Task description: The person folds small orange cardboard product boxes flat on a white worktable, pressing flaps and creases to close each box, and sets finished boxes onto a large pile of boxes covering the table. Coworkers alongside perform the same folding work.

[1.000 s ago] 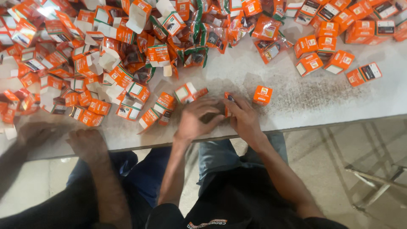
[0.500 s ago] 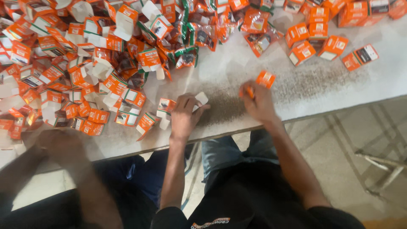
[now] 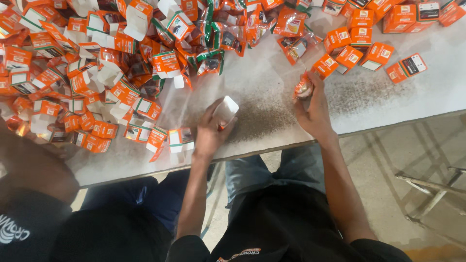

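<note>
On table [image 3: 272, 104], left hand [image 3: 209, 133] tilting small box [image 3: 225, 110] up-right, right hand [image 3: 314, 112] gripping packet [image 3: 304, 89]

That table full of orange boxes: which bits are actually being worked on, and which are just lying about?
In hand:
left hand holding small white-ended carton
right hand holding orange sachet

Lying about:
heap of orange cartons
loose sachets
grey table

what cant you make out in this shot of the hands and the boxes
- Head view: the box in the left hand is mostly covered by its fingers; only its white end shows.
- Head view: the small shiny packet at the right hand is blurred; its contents cannot be told.
- Head view: the pile of orange boxes runs off the top and left edges.
- Head view: the neighbouring person hides the table's near left corner.
</note>
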`<action>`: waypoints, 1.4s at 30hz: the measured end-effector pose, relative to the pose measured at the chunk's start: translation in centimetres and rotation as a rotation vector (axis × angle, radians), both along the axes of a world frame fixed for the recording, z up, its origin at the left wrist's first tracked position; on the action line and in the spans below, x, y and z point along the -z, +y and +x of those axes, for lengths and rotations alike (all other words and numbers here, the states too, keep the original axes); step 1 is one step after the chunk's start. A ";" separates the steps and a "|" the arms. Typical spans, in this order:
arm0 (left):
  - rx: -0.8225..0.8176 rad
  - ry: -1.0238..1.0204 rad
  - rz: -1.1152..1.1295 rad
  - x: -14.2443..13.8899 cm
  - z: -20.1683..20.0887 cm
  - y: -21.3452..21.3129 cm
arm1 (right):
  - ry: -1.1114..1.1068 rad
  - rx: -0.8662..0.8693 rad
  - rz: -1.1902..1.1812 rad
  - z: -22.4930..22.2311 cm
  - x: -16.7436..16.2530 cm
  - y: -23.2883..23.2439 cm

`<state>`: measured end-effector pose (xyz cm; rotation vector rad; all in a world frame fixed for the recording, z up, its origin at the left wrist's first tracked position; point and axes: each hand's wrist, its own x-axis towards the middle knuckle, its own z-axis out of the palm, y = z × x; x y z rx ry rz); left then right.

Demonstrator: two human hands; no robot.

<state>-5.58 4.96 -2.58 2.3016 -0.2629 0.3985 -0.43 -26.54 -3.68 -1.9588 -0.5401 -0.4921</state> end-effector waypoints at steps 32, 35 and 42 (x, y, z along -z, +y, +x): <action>0.339 0.047 -0.113 -0.4 -0.4 -7.6 | 0.137 -0.103 -0.626 -6.0 -8.1 2.9; 0.353 0.006 -0.099 -0.5 -0.3 -7.7 | 0.078 -0.039 -0.659 -6.2 -8.5 3.0; 0.367 -0.027 -0.091 -0.8 -0.4 -7.7 | 0.026 0.093 -0.701 -4.6 -8.0 4.2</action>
